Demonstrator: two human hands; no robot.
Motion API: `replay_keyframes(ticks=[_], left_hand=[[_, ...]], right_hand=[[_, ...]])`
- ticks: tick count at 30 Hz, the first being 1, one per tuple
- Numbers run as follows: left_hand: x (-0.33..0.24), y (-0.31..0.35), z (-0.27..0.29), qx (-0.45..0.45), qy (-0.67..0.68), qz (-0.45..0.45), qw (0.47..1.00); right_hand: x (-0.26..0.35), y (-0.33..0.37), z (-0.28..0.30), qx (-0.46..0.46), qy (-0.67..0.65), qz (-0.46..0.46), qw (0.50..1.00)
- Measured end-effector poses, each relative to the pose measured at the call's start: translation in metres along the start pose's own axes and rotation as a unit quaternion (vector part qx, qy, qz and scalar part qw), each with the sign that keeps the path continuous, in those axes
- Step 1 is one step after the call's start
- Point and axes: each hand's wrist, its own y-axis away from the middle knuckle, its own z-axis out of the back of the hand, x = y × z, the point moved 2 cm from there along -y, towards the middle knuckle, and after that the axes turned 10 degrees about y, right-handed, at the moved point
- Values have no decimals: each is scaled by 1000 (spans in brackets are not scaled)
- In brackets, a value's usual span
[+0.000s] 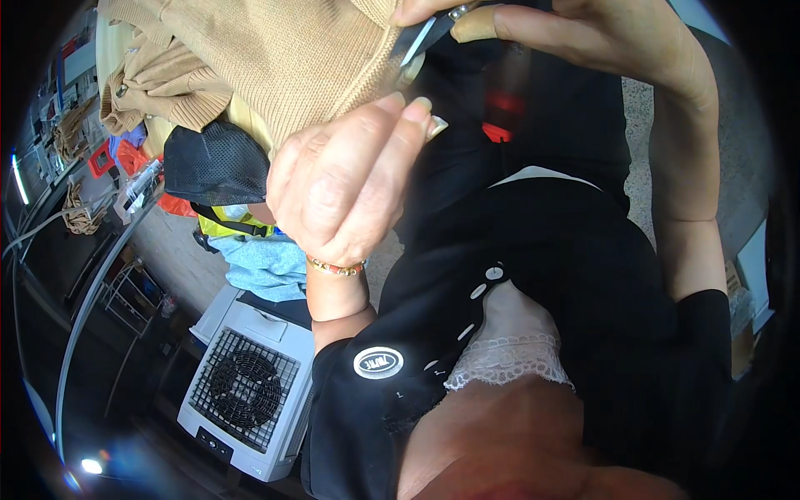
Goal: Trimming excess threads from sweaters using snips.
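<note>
Floor (171,258) shows beyond the knit (292,58), likely soft, best held by its edge (364,79), as left hand (342,179) pinches narrow, contents unclear, and right hand (575,25) grips snips (419,42) there.

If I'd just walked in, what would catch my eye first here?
Probably the tan knit garment across the upper left, with the left hand in front of its edge. At the top, the right hand holds a dark tool with a shiny blade close to the knit. The boxy white air cooler stands out at lower left.
</note>
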Motion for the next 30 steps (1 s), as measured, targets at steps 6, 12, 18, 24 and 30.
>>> replay_keyframes(ticks=[6, 12, 18, 24, 30], left_hand=[[-1, 4, 2, 18, -2, 2, 1000], [-1, 4, 2, 9, 9, 3, 1000], [1, 2, 0, -14, 13, -14, 1000], [0, 4, 1, -5, 26, 4, 1000], [-2, 2, 0, -14, 13, 3, 1000]], right_hand=[[-13, 7, -13, -55, -11, 64, 996], [-13, 9, -16, -82, 3, 99, 992], [33, -16, 19, 179, 125, -184, 958], [31, -11, 17, 171, 128, -190, 958], [31, -9, 18, 160, 121, -189, 961]])
